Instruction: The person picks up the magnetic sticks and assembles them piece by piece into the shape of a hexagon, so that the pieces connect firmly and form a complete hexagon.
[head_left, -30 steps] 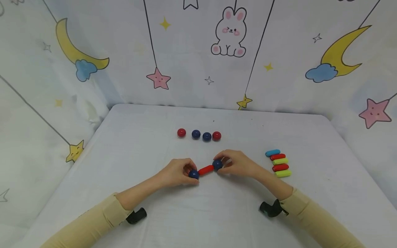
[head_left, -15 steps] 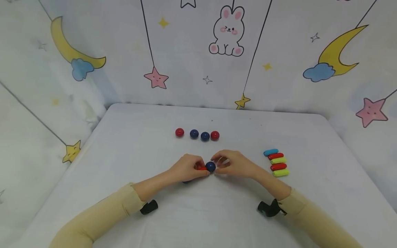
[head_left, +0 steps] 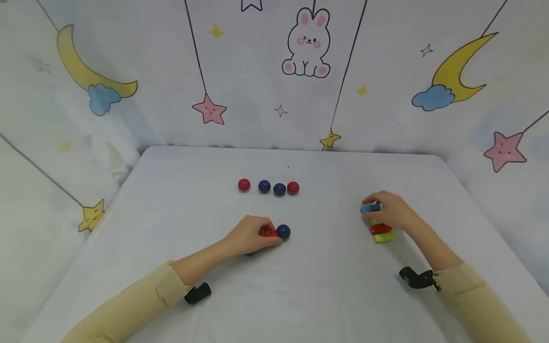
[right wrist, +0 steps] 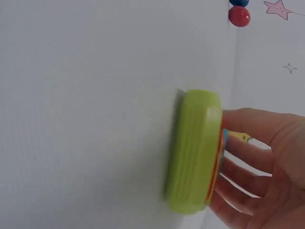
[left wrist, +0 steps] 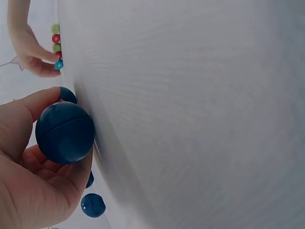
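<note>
My left hand [head_left: 250,236] pinches a red stick [head_left: 272,234] between thumb and fingers, just above the white table. One dark blue ball [head_left: 283,232] sits at the stick's right end. Another dark blue ball [left wrist: 65,132] is at the near end, large in the left wrist view and mostly hidden by the hand in the head view. At the right, my right hand [head_left: 395,212] has its thumb and fingers around a light blue stick [head_left: 371,208], the farthest of a row. A lime stick [right wrist: 194,152] fills the front of the right wrist view.
Farther back lie two red balls, one at the left end [head_left: 244,185] and one at the right [head_left: 293,187], with two blue balls [head_left: 264,186] between them. Under and beside the right hand are a red stick [head_left: 381,229] and a lime stick [head_left: 384,237]. A patterned cloth hangs behind.
My right hand has left the blue ball and moved right to the row of sticks. My left hand has shifted from the left ball onto the red stick.
</note>
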A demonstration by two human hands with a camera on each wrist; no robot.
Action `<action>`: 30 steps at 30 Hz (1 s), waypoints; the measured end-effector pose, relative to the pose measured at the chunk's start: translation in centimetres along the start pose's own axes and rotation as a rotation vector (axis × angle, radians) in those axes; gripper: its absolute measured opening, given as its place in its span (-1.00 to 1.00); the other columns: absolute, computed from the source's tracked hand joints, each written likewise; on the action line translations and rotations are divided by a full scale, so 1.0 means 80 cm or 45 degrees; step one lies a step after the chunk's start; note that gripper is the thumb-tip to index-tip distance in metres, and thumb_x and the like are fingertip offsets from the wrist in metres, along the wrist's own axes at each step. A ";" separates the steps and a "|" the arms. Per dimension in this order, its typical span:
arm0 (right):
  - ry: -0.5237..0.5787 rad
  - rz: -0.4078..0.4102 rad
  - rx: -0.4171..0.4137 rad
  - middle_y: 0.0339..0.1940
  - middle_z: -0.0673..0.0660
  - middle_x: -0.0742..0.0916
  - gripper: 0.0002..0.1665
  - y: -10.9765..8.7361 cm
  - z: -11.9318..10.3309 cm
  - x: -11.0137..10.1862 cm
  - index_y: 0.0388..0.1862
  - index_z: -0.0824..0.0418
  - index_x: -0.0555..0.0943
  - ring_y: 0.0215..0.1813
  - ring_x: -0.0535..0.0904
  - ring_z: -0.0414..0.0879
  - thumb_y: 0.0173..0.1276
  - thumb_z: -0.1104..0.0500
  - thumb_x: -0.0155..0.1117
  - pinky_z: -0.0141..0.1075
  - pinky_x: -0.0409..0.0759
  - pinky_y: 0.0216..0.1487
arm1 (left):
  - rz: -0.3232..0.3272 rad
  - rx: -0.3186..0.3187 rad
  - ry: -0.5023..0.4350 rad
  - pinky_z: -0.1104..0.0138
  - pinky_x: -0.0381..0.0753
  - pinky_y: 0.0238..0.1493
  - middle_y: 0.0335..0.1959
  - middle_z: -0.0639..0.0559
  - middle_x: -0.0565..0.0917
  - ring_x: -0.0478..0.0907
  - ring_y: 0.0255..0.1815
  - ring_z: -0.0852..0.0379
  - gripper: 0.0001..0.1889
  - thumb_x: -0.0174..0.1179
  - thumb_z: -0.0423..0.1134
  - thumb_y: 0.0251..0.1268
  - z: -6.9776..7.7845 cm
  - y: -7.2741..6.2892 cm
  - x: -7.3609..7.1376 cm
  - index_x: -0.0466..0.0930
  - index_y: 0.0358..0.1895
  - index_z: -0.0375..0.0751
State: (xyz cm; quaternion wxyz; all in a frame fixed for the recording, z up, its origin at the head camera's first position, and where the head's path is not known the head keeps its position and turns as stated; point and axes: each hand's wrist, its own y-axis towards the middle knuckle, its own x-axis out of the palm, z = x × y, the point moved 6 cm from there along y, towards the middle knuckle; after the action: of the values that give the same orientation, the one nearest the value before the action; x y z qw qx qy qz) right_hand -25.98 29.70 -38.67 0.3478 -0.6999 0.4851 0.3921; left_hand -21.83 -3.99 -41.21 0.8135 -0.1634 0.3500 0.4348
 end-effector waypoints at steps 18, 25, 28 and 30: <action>0.147 -0.001 -0.269 -0.12 0.12 0.70 -0.74 0.026 -0.055 0.047 -0.05 0.28 0.65 -0.04 0.59 0.07 0.28 0.27 0.37 -0.03 0.59 -0.01 | 0.013 0.005 -0.017 0.42 0.41 -0.44 -0.53 0.19 0.53 0.41 -0.46 0.21 -0.84 0.37 -0.14 0.20 -0.001 -0.003 -0.001 0.65 -0.31 -0.13; 0.195 -0.131 -0.422 -0.13 0.05 0.70 -0.71 0.030 -0.117 0.078 -0.03 0.24 0.66 -0.08 0.57 -0.02 0.26 0.25 0.40 -0.19 0.62 -0.05 | 0.012 0.004 -0.010 0.43 0.40 -0.44 -0.53 0.19 0.53 0.41 -0.46 0.21 -0.84 0.38 -0.14 0.19 -0.003 -0.004 0.000 0.65 -0.31 -0.13; 0.213 -0.178 -0.475 -0.13 0.03 0.71 -0.73 0.031 -0.138 0.089 -0.03 0.22 0.67 -0.09 0.57 -0.05 0.27 0.25 0.39 -0.23 0.62 -0.06 | 0.013 -0.003 -0.011 0.42 0.41 -0.44 -0.52 0.19 0.53 0.41 -0.45 0.21 -0.83 0.38 -0.13 0.20 -0.004 -0.004 -0.001 0.66 -0.30 -0.13; 0.215 -0.202 -0.506 -0.13 0.02 0.71 -0.73 0.032 -0.149 0.093 -0.03 0.21 0.67 -0.10 0.57 -0.07 0.28 0.25 0.38 -0.23 0.61 -0.06 | 0.012 -0.009 -0.015 0.42 0.42 -0.43 -0.52 0.19 0.54 0.42 -0.45 0.22 -0.83 0.37 -0.12 0.20 -0.004 -0.005 -0.001 0.66 -0.29 -0.12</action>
State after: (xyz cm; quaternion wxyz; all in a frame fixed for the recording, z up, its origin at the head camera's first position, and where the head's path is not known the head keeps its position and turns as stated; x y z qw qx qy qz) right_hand -24.22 15.57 -40.17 0.1911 -0.8209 0.3692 0.3915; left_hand -21.66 -4.43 -41.42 0.8129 -0.1620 0.3444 0.4408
